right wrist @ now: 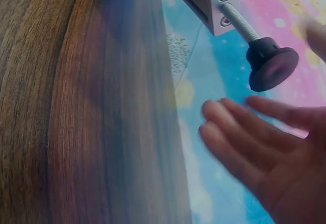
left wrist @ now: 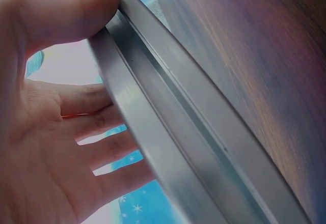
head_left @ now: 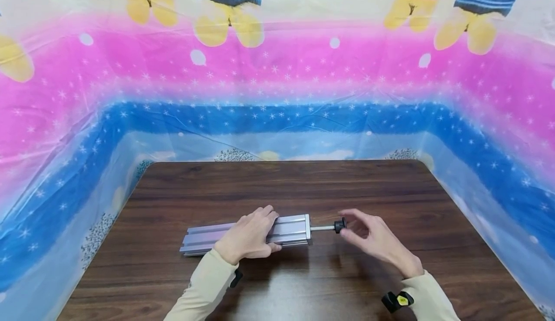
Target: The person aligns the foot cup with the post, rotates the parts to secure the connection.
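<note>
While my left hand [head_left: 248, 236] grips the long silver aluminium rail [head_left: 289, 230] on the dark wooden tabletop [head_left: 277, 186], right hand [head_left: 374, 240] open-fingered beside its black round knob [head_left: 339, 225], not touching.

open right hand [right wrist: 275, 152] just beside black knob [right wrist: 272, 63] on threaded rod [right wrist: 239, 23].

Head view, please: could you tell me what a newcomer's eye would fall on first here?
Probably the silver grooved aluminium bar lying mid-way across the dark brown wooden table, with the left hand gripping its middle. A thin threaded metal rod juts from its right end, tipped by a round black plastic foot; the right hand hovers open beside that. Behind, a bright pink and blue cartoon-bear plastic sheet walls the table.
</note>
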Available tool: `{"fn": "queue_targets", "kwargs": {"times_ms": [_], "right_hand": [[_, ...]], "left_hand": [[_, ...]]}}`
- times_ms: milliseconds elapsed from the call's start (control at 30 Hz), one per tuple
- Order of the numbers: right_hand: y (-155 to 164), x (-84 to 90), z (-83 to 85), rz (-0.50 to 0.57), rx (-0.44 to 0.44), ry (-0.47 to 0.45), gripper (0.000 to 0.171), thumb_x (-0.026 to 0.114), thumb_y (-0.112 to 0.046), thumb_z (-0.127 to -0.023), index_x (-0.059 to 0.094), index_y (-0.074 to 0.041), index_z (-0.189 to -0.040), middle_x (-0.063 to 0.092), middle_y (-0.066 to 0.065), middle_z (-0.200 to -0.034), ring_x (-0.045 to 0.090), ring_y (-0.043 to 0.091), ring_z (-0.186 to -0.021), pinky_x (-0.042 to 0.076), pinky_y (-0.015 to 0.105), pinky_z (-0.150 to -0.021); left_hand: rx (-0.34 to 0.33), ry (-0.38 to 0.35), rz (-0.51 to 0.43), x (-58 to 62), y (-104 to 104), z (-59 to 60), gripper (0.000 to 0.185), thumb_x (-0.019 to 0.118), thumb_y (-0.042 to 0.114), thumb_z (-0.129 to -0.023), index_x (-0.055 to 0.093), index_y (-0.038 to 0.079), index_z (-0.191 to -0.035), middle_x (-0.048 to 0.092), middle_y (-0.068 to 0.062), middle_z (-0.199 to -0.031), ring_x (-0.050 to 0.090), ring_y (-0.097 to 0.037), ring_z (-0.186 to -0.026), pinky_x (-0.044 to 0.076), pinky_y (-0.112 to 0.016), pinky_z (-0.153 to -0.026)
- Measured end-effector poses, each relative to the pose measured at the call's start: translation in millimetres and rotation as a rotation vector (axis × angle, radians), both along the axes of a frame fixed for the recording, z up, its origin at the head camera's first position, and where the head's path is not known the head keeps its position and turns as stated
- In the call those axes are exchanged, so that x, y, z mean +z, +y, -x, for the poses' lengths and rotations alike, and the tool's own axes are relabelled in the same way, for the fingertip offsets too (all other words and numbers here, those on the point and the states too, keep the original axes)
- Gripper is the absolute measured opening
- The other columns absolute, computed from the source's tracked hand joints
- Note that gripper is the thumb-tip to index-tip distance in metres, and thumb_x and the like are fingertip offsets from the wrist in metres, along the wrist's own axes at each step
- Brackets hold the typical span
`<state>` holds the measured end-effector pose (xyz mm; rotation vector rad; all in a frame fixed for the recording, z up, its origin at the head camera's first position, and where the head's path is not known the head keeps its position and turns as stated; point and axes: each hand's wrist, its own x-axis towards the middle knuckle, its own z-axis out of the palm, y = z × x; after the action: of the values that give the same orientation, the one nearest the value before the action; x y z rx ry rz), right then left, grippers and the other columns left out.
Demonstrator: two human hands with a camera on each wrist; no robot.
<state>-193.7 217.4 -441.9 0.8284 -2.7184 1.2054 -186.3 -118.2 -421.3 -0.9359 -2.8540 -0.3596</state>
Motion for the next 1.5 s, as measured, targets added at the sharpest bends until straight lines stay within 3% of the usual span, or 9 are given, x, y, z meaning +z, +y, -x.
{"fn": "queue_targets", "kwargs": {"times_ms": [67,133,333,600,933,1100,1333,1400,1500], "right_hand": [[0.9,0.7,-1.9,0.034,0.045,0.043,0.048,0.074,-0.024,-0.093,0.058,-0.021,-0.138,0.073,-0.004,-0.108,0.070,0.011,-0.087,0.057,0.028,-0.074],[0.6,1.1,-2.7,0.065,0.086,0.082,0.056,0.079,-0.021,-0.089,0.056,-0.023,-0.140,0.071,-0.003,-0.115,0.071,0.012,-0.091,0.058,0.030,-0.078],[-2.4,3.1,-2.8,0.104,0.090,0.117,0.048,0.078,-0.013,-0.089,0.063,-0.020,-0.134,0.073,-0.001,-0.112,0.072,0.008,-0.088,0.059,0.029,-0.079],[-4.9,5.6,-1.6,0.067,0.021,0.085,0.038,0.073,-0.021,-0.094,0.066,-0.017,-0.132,0.075,-0.006,-0.102,0.071,0.003,-0.086,0.059,0.028,-0.076],[-4.7,5.2,0.8,0.085,0.001,0.008,0.028,0.066,-0.023,-0.100,0.070,-0.007,-0.122,0.076,-0.001,-0.091,0.074,0.021,-0.073,0.058,0.030,-0.065],[-5.3,6.4,1.5,0.079,-0.012,-0.040,0.021,0.061,-0.026,-0.102,0.073,-0.011,-0.112,0.074,-0.005,-0.081,0.071,0.022,-0.065,0.057,0.029,-0.062],[-7.4,8.1,1.5,0.061,-0.044,-0.086,0.026,0.056,-0.033,-0.105,0.074,-0.015,-0.103,0.075,0.006,-0.079,0.069,0.024,-0.062,0.056,0.028,-0.062],[-6.8,6.9,1.0,0.052,-0.043,-0.074,0.024,0.056,-0.032,-0.105,0.073,-0.015,-0.105,0.074,0.004,-0.079,0.070,0.022,-0.064,0.055,0.028,-0.063],[-4.6,4.3,-0.3,0.044,-0.017,-0.007,0.024,0.066,-0.027,-0.099,0.069,-0.015,-0.120,0.073,-0.001,-0.088,0.070,0.014,-0.074,0.057,0.029,-0.068]], "left_hand": [[-0.001,-0.001,-0.007,0.4,-0.3,0.3,0.054,0.081,0.040,-0.078,0.064,0.003,-0.114,0.060,-0.005,-0.102,0.059,-0.020,-0.091,0.054,-0.039,-0.071],[0.000,-0.003,-0.012,0.4,-0.8,0.4,0.054,0.081,0.040,-0.078,0.064,0.003,-0.114,0.060,-0.005,-0.102,0.059,-0.021,-0.091,0.054,-0.039,-0.071],[0.000,0.011,-0.021,1.3,-1.6,0.6,0.054,0.081,0.039,-0.078,0.063,0.003,-0.114,0.060,-0.005,-0.102,0.059,-0.022,-0.091,0.054,-0.040,-0.071],[0.017,-0.032,-0.022,4.9,-2.5,0.1,0.058,0.080,0.039,-0.080,0.062,0.001,-0.120,0.061,-0.009,-0.109,0.061,-0.026,-0.099,0.056,-0.044,-0.080],[0.027,-0.042,-0.017,4.6,-1.3,-0.3,0.058,0.079,0.039,-0.081,0.062,0.001,-0.121,0.063,-0.011,-0.113,0.062,-0.028,-0.104,0.056,-0.047,-0.083],[0.024,-0.044,-0.020,4.8,-0.6,-1.0,0.056,0.080,0.038,-0.081,0.063,0.002,-0.120,0.062,-0.010,-0.111,0.062,-0.026,-0.102,0.056,-0.046,-0.082],[0.017,-0.047,-0.046,2.9,-1.3,-0.1,0.058,0.081,0.039,-0.080,0.063,0.001,-0.121,0.061,-0.008,-0.107,0.061,-0.024,-0.097,0.055,-0.043,-0.078],[0.011,-0.041,-0.055,1.8,-1.9,1.1,0.060,0.081,0.040,-0.079,0.063,0.001,-0.121,0.061,-0.008,-0.107,0.061,-0.024,-0.097,0.055,-0.042,-0.078],[0.001,-0.029,-0.074,0.3,-3.3,3.1,0.060,0.081,0.041,-0.079,0.063,0.002,-0.122,0.062,-0.007,-0.107,0.061,-0.022,-0.096,0.054,-0.041,-0.077]]}}
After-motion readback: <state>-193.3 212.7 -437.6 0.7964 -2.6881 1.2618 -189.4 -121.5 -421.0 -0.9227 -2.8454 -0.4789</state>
